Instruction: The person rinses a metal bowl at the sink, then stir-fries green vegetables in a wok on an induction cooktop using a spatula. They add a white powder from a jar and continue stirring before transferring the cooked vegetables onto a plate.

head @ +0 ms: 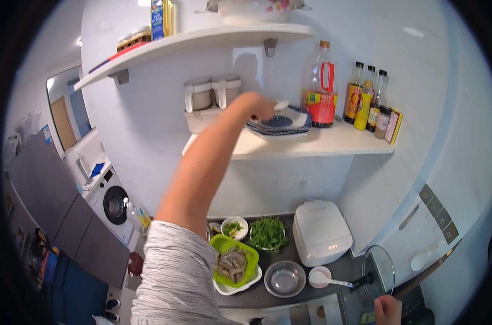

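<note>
My left hand (264,107) reaches up to the lower wall shelf, its fingers closed around what looks like a small white spoon (281,105), over a stack of blue-and-white plates (297,126). The bare forearm and grey striped sleeve cross the middle of the view. At the bottom right, my right hand (388,309) is curled beside the lower rim of a glass lid (382,264) with a black knob; whether it grips the lid is hidden. To the lid's left, a white spoon (331,280) lies across a small bowl (320,271).
A large soy sauce bottle (321,97), smaller bottles (353,97) and lidded jars (225,91) stand on the shelf. Below are a white rice cooker (323,231), a metal bowl (285,279), leafy greens (268,233) and raw shrimp (231,264) in a green basket (252,252).
</note>
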Motion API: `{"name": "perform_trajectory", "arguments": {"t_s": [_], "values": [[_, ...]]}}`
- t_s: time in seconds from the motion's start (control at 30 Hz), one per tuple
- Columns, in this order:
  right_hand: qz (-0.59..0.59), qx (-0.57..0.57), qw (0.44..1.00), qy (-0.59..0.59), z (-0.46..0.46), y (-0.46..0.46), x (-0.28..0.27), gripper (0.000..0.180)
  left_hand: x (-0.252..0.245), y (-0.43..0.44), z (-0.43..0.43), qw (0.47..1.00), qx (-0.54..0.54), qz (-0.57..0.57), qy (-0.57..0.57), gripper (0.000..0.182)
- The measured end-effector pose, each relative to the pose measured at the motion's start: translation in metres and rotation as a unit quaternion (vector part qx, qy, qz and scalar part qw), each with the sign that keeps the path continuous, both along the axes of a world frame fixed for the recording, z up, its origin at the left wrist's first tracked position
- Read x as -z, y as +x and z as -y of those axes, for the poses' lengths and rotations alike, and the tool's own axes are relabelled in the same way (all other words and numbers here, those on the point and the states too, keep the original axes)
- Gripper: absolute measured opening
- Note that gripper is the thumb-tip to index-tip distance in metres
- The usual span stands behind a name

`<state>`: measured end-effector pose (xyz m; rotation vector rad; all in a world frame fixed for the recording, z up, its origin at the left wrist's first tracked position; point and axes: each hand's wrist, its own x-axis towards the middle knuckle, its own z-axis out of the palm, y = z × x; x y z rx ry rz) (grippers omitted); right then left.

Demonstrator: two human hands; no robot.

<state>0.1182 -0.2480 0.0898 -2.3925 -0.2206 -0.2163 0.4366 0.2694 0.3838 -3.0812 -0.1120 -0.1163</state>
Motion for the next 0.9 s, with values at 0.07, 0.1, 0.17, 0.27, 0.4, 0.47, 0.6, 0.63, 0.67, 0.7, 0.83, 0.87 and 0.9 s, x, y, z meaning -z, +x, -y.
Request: {"name": "perform_trajectory", "arguments": {"t_s": [0.07,0.1,0.17,0.27,0.4,0.47,0.6,0.63,0.67,0.7,0.83,0.87,0.9], "values": [[0.055,-0.024,0.998,-0.005,-0.003,0.008,0.003,0.027,-0.015,-0.010,-0.009,0.998,0.029,-0.050,0.006,0.028],[0.030,-0.018,0.999,0.007,-0.006,0.013,0.005,0.028,-0.014,-0.018,-0.016,0.996,0.072,-0.046,-0.005,0.040],[-0.050,0.019,0.996,0.067,-0.010,0.017,0.008,0.014,-0.009,-0.037,-0.022,0.988,0.124,-0.030,-0.083,0.034],[-0.085,0.018,0.993,0.083,-0.017,0.020,0.010,0.012,-0.012,-0.075,-0.016,0.990,0.012,-0.010,-0.142,0.037],[-0.083,0.002,0.994,0.066,-0.028,0.029,0.007,0.011,-0.012,-0.118,0.000,0.990,-0.053,-0.012,-0.131,0.042],[-0.090,-0.018,0.994,0.066,-0.033,0.035,0.003,0.011,-0.012,-0.130,0.000,0.989,-0.069,-0.005,-0.129,0.043],[-0.086,-0.059,0.993,0.058,-0.044,0.048,-0.007,0.011,-0.013,-0.147,-0.012,0.985,-0.044,-0.012,-0.165,0.044],[-0.087,-0.062,0.993,0.059,-0.048,0.050,-0.009,0.011,-0.014,-0.149,-0.014,0.987,-0.064,-0.004,-0.147,0.044],[-0.093,-0.066,0.992,0.057,-0.052,0.053,-0.010,0.010,-0.014,-0.151,-0.016,0.988,-0.085,0.005,-0.129,0.044],[-0.089,-0.066,0.992,0.057,-0.056,0.055,-0.011,0.010,-0.013,-0.154,-0.019,0.988,-0.106,0.014,-0.111,0.045],[-0.138,-0.087,0.984,0.075,-0.076,0.067,-0.021,0.010,0.003,-0.179,-0.036,0.987,-0.019,0.055,-0.148,0.044],[-0.139,-0.101,0.982,0.080,-0.081,0.072,-0.028,0.011,0.003,-0.184,-0.040,0.986,-0.015,0.056,-0.155,0.046],[-0.170,-0.084,0.979,0.074,-0.087,0.076,-0.036,0.011,0.002,-0.189,-0.043,0.985,-0.010,0.054,-0.162,0.048]]}}
